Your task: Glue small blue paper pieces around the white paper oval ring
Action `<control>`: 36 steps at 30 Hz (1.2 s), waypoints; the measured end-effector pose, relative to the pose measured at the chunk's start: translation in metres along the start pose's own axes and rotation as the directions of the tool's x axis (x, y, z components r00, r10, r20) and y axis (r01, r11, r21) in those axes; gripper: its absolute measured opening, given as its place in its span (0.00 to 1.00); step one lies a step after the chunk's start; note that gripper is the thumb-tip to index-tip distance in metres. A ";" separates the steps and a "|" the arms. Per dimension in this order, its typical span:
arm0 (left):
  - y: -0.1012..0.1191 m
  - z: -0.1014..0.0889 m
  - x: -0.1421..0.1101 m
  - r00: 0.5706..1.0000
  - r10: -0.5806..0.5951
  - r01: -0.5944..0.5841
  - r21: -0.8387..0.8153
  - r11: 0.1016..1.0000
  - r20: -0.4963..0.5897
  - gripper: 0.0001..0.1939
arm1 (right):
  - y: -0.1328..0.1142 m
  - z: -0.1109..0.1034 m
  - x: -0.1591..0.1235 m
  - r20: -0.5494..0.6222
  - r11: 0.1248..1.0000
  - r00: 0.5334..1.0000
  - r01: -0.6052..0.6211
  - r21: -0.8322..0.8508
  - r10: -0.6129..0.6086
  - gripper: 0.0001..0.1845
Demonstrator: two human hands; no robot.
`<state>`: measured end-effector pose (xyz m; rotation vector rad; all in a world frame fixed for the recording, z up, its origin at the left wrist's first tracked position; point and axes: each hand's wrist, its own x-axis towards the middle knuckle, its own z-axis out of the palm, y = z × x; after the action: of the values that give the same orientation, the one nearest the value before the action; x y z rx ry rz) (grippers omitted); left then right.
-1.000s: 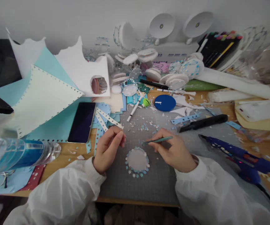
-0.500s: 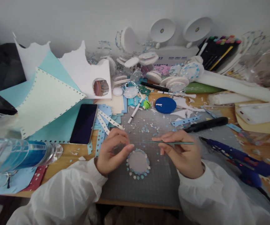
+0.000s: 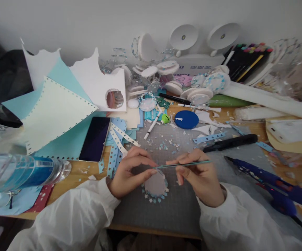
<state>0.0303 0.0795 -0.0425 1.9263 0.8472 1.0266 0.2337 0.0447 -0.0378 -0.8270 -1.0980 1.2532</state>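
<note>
My right hand (image 3: 199, 177) is closed around slim teal tweezers (image 3: 184, 164), held nearly level and pointing left. My left hand (image 3: 135, 170) has its thumb and index finger brought close together at the tweezers' tip. Whatever lies between those fingertips is too small to make out. Just beneath both hands, a round pale disc (image 3: 155, 184) edged with small blue and white paper flowers lies on the grey cutting mat (image 3: 171, 212). Loose tiny paper flowers (image 3: 163, 144) are scattered on the mat beyond my fingers.
A blue glue gun (image 3: 268, 183) and a black pen-like tool (image 3: 230, 143) lie to the right. On the left are a phone (image 3: 95, 139), punched paper sheets (image 3: 59, 111) and a bottle (image 3: 32, 170) on its side. A blue round lid (image 3: 186, 119) sits farther back.
My right hand has moved left with the tweezers, bringing their tip to my left fingertips. My left hand has shifted slightly right. The whole view has shifted a little.
</note>
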 end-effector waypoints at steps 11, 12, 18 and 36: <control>-0.002 0.000 0.000 0.999 -0.042 0.040 -0.127 0.991 -0.016 0.02 | 0.008 -0.006 0.001 -0.129 0.995 0.988 -0.079 0.053 0.085 0.07; -0.002 0.000 -0.001 0.999 -0.044 0.041 -0.133 0.990 -0.017 0.02 | 0.008 -0.007 0.001 -0.144 0.996 0.986 -0.078 0.038 0.083 0.07; 0.000 0.000 -0.002 0.998 -0.067 0.064 -0.128 0.990 -0.015 0.03 | 0.006 -0.006 -0.003 -0.153 0.997 0.986 -0.076 -0.016 0.073 0.08; -0.003 0.002 -0.002 0.997 -0.073 0.074 -0.123 0.990 0.014 0.06 | 0.003 0.000 -0.006 -0.078 0.993 0.997 -0.033 -0.114 0.024 0.08</control>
<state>0.0307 0.0787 -0.0467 1.7823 0.8235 1.0014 0.2332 0.0393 -0.0418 -0.9736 -1.1085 1.1809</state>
